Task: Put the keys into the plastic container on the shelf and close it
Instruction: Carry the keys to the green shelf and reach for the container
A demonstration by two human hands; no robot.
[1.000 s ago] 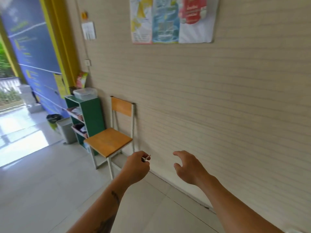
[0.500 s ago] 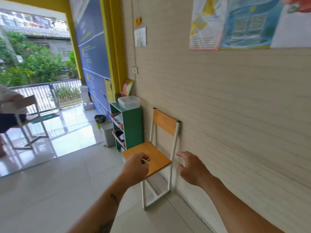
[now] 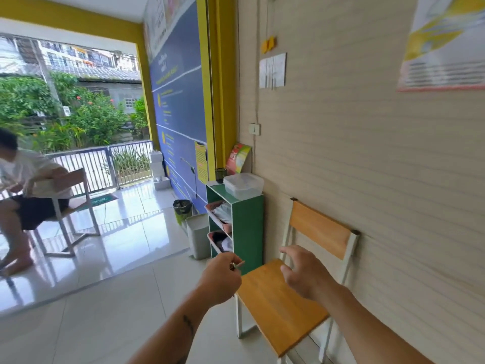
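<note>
My left hand [image 3: 221, 277] is closed in a fist around the keys [image 3: 235, 265]; only a small metal tip pokes out between the fingers. My right hand [image 3: 301, 271] hovers beside it over the chair seat, fingers spread, holding nothing. A clear plastic container [image 3: 243, 185] with its lid on sits on top of a green shelf [image 3: 248, 227] against the wall, well beyond both hands.
A wooden chair [image 3: 283, 303] with a white frame stands against the wall between me and the shelf. A grey bin [image 3: 198, 236] and a small green bin [image 3: 182, 209] stand left of the shelf. A person [image 3: 23, 185] sits on a chair at far left.
The view has swung left and moved forward; the shelf, container and chair are now closer. Both hands keep the same pose, the left still gripping the keys.
</note>
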